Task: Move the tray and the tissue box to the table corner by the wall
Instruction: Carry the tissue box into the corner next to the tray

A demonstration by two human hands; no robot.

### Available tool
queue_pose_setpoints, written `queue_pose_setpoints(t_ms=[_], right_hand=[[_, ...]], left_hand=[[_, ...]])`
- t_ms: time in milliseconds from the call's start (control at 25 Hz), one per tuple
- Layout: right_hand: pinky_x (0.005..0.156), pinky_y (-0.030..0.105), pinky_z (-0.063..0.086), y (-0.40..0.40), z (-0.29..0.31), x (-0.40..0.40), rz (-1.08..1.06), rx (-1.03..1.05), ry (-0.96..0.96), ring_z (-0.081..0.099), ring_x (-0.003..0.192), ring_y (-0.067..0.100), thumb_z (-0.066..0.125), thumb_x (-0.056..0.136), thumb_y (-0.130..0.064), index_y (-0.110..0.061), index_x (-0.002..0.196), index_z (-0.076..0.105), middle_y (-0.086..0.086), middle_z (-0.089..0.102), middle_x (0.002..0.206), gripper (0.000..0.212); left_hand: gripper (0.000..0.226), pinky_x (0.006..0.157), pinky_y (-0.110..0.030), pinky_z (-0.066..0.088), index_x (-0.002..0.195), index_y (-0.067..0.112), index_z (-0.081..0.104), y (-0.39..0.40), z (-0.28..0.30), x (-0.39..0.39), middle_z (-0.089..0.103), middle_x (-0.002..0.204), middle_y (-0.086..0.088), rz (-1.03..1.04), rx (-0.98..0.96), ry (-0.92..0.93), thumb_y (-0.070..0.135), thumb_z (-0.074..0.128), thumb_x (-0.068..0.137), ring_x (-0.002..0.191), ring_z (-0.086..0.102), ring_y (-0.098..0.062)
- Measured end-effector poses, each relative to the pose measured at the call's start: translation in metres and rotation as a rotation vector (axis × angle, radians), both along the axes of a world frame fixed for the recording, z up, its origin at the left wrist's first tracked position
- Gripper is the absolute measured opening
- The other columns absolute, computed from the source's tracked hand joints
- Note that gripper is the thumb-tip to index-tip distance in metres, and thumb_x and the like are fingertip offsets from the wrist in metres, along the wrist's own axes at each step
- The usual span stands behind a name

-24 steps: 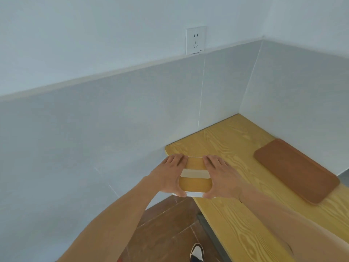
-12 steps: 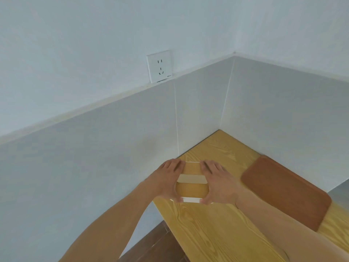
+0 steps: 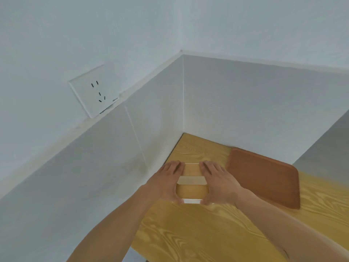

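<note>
A small tissue box [image 3: 191, 188] with a yellow wood-look top and a pale slot strip sits on the yellow wooden table [image 3: 198, 233], close to the left wall. My left hand [image 3: 166, 183] grips its left side and my right hand [image 3: 217, 183] grips its right side, fingers curled over the far edge. A brown tray [image 3: 264, 176] with rounded corners lies flat on the table to the right of the box, against the back wall, a little short of the corner.
Two grey-white walls meet at the corner [image 3: 183, 129] behind the table. A white power socket [image 3: 94, 91] is set in the left wall above the ledge. Bare tabletop [image 3: 200, 148] lies between the box and the corner.
Both hands have carried the tissue box from the table's near end along the left wall toward the corner. The view has swung right and closer; the tray has not moved.
</note>
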State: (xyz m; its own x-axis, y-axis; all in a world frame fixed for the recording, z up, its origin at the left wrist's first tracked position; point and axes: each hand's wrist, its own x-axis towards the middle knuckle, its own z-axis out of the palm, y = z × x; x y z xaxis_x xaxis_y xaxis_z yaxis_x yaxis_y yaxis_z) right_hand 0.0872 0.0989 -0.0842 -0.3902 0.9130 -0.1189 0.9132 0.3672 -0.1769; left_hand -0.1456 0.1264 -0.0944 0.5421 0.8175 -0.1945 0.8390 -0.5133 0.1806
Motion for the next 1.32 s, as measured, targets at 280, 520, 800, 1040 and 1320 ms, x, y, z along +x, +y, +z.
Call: queue_pose_setpoints(t_ms=[280,520,800,1040,1320], right_hand=[[0.123,0.039,0.010,0.014,-0.026,-0.009,-0.254,-0.065,-0.036,0.012,0.150,0.029,0.076,0.061,-0.069,-0.010,0.159,0.002,0.008,0.015,0.163,0.136],[0.124,0.040,0.012,0.033,-0.055,-0.019,-0.331,-0.095,-0.012,0.015,0.148,0.029,0.078,0.061,-0.068,-0.007,0.158,0.004,0.008,0.020,0.160,0.136],[0.124,0.040,0.009,0.059,-0.090,-0.027,-0.304,-0.168,0.009,0.007,0.151,0.030,0.075,0.064,-0.070,-0.008,0.159,-0.001,0.010,0.012,0.164,0.136],[0.124,0.041,0.011,0.068,-0.099,-0.024,-0.280,-0.156,0.019,0.014,0.148,0.030,0.074,0.061,-0.071,-0.006,0.158,0.003,0.010,0.020,0.160,0.137],[0.125,0.042,0.006,0.073,-0.106,-0.027,-0.259,-0.160,-0.016,0.007,0.151,0.031,0.071,0.063,-0.075,-0.006,0.158,-0.001,0.014,0.014,0.164,0.138]], left_hand=[[0.132,0.122,-0.043,0.019,0.155,0.020,0.002,0.066,-0.026,0.010,0.013,0.160,-0.005,-0.236,-0.033,0.064,0.073,0.072,0.056,0.147,0.016,-0.028],[0.131,0.122,-0.042,0.013,0.155,0.020,-0.003,0.099,-0.051,0.013,0.007,0.161,-0.005,-0.301,-0.079,0.104,0.067,0.074,0.061,0.148,0.012,-0.028],[0.134,0.123,-0.045,0.016,0.157,0.018,-0.004,0.120,-0.073,0.005,0.005,0.162,-0.005,-0.264,-0.138,0.177,0.063,0.079,0.061,0.149,0.011,-0.029],[0.135,0.121,-0.046,0.020,0.157,0.016,-0.001,0.129,-0.083,0.005,0.008,0.160,-0.006,-0.249,-0.151,0.181,0.058,0.080,0.058,0.147,0.016,-0.029],[0.134,0.123,-0.047,0.009,0.157,0.014,-0.007,0.129,-0.086,0.000,-0.002,0.163,-0.008,-0.242,-0.135,0.169,0.054,0.080,0.064,0.152,0.001,-0.027]])
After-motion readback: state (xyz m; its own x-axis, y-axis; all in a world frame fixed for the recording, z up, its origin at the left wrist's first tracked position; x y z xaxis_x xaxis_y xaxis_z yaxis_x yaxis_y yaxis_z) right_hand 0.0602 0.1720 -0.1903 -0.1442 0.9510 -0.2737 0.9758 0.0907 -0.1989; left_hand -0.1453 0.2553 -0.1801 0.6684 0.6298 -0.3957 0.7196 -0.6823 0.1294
